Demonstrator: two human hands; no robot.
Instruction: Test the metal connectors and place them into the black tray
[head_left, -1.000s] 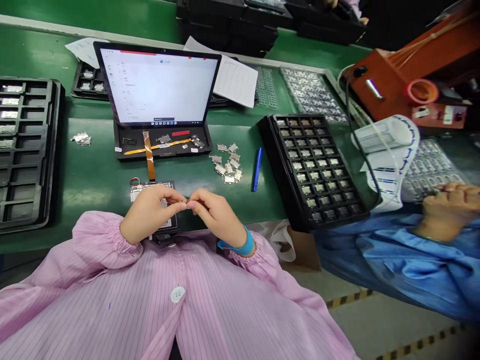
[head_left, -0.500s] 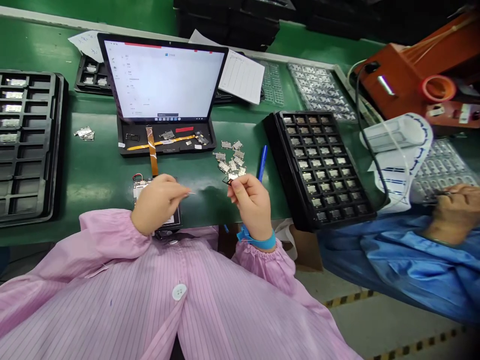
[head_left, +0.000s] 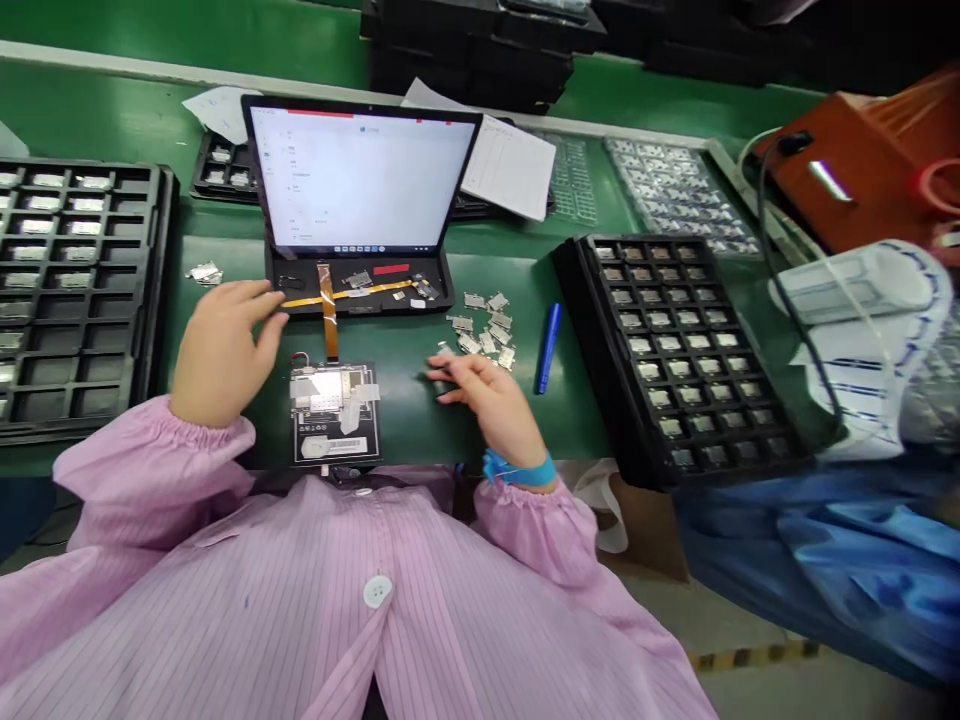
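Note:
My left hand hovers over the table at the left with thumb and fingers apart, and nothing shows in it. Just beyond its fingertips lies a small pile of silver modules. My right hand, with a blue wrist strap, pinches a small grey-and-dark part that is blurred and partly covered by the fingers. Past this hand lie several loose silver modules. Between the hands sits a black test board, joined by an orange flex cable to a laptop-like screen.
On the left is a black compartment tray partly filled with silver modules. A stack of black trays holding modules stands at the right. A blue pen lies beside it. Papers are behind the screen; a co-worker's blue clothing shows at the right.
My left hand has moved left, off the test board, and its pinch has opened; the thin piece it held no longer shows there. My right hand still pinches a small part. The view has shifted leftward.

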